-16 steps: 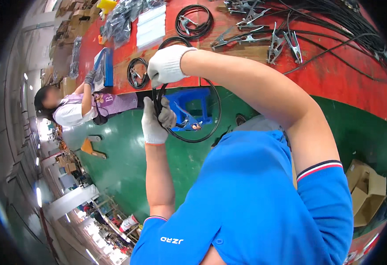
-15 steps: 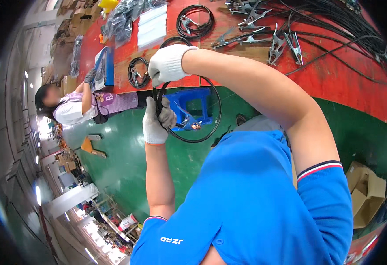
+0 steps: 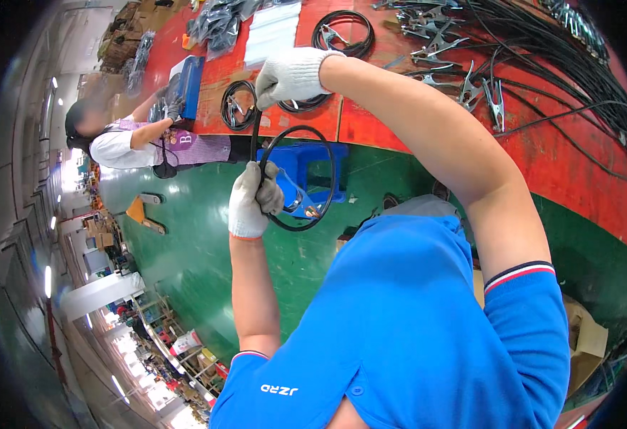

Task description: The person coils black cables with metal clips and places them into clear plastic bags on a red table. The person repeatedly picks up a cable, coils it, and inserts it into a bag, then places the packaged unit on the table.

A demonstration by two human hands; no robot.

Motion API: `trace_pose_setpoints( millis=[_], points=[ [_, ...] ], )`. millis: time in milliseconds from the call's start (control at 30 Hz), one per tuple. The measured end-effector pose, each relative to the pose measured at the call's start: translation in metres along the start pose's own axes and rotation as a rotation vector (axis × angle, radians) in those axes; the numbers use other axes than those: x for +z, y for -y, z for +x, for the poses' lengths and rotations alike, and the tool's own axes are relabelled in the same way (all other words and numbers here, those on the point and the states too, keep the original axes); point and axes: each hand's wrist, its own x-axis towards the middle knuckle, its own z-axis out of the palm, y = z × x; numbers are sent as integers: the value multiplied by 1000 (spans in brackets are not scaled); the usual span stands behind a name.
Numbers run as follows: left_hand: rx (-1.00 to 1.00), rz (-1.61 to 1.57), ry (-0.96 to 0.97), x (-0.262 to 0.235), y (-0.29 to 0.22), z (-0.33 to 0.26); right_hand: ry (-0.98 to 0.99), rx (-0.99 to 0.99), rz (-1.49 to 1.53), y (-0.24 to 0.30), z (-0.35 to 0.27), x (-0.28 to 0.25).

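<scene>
Both my hands wear white knitted gloves and hold one black cable (image 3: 255,136) over the gap beside the table. My left hand (image 3: 254,200) is closed around the gathered strands, its grey-coated fingertips wrapped over them. Above it, at the table edge, my right hand (image 3: 292,77) pinches the same cable, and a straight length runs between the two hands. A round loop hangs to the right of my left hand. Near the bottom of that loop is a metal clamp (image 3: 308,208) with copper-coloured jaws, seen against a blue stool (image 3: 335,159).
On the red table (image 3: 378,118) lie coiled cables (image 3: 238,106), a pile of metal clamps (image 3: 471,91), many loose black cables (image 3: 578,79) and white sheets (image 3: 270,32). A co-worker (image 3: 124,143) handles a blue tray (image 3: 190,86) at left. An open cardboard box (image 3: 586,339) sits at lower right.
My right hand has moved up and away from my left, stretching out a straight length of cable. The hanging loop has become smaller. The whole view has shifted slightly.
</scene>
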Motion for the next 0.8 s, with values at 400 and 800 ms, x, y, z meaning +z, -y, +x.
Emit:
trace_pose_setpoints(
  millis=[400, 800],
  points=[
    [117, -510, -317, -187, -15, -14, -77, 110, -660, -143, -214, 20],
    [-55, 84, -146, -36, 45, 84, 276, 80, -171, 36, -174, 101]
  ],
)
